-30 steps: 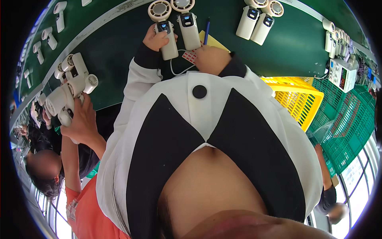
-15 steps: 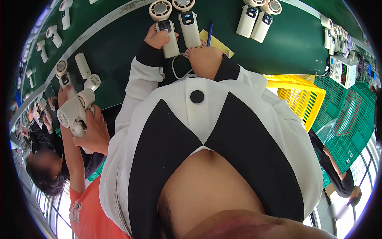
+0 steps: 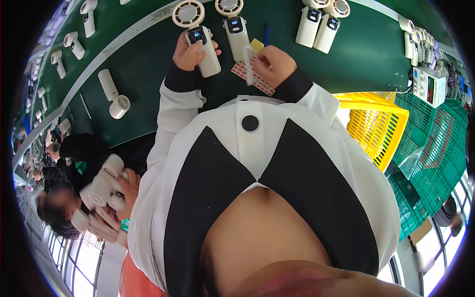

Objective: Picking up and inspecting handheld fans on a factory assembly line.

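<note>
My left hand (image 3: 187, 55) is closed round a cream handheld fan (image 3: 212, 65), the thumb on its front by a lit display. The fan's round head points away from me. To the right, my right hand (image 3: 278, 67) has curled fingers at a white cable (image 3: 249, 69), blurred by motion, and seems to grip it. Beneath the cable lies a sheet of red-marked stickers (image 3: 266, 88). A second cream fan (image 3: 237, 44) lies between my hands, its lower end near the cable. Beyond my right hand are a yellow paper (image 3: 257, 45), partly covered, and a blue pen (image 3: 267, 33).
Two more fans (image 3: 308, 29) lie at the far right, with a row of fans and a white meter box (image 3: 429, 86) past them. Yellow (image 3: 378, 126) and green baskets (image 3: 425, 163) stand at the right. Left lies another fan (image 3: 113, 94); a co-worker's hands hold several fans (image 3: 101, 190).
My right hand has moved right and lifted the cable, uncovering the sticker sheet. The fan in my left hand has shifted slightly nearer. The co-worker's fans have moved off the table toward that person.
</note>
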{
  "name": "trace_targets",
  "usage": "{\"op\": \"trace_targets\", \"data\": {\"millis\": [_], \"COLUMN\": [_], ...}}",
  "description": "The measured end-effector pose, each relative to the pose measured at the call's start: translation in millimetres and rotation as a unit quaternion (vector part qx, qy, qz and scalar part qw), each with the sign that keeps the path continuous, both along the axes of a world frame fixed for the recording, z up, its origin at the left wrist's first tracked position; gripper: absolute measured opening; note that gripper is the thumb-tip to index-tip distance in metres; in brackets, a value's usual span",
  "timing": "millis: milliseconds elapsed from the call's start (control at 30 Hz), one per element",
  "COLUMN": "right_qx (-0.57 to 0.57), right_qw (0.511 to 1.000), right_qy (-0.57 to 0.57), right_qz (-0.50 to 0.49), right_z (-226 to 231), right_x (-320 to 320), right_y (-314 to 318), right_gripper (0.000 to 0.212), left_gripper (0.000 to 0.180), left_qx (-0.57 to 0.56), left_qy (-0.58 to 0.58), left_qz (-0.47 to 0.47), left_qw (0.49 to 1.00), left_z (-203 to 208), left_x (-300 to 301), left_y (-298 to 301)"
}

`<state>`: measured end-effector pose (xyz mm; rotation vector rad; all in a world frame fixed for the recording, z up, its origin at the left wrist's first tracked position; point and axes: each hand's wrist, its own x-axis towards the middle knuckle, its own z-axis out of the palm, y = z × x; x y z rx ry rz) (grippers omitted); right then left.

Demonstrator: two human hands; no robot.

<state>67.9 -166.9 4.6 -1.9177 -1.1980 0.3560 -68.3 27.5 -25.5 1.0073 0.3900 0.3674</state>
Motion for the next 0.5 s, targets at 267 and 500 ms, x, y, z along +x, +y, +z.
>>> {"op": "trace_targets", "data": {"millis": [267, 500], "right_qx": [-0.031, -0.006], "right_qw": [0.994, 0.995], "right_qy": [0.081, 0.092], "right_qz": [-0.070, -0.044], "right_z": [7, 15], "right_x": [5, 4], "right_y": [4, 6], "right_gripper": [0.008, 0.009], "left_gripper": [0.050, 0.042], "left_qx": [0.077, 0.022], "left_qy": [-0.047, -0.025], "left_qz": [0.033, 0.039], "left_qw": [0.995, 0.999], "left_z": [69, 91], "left_x": [-2, -10], "left_y": [-13, -20]}}
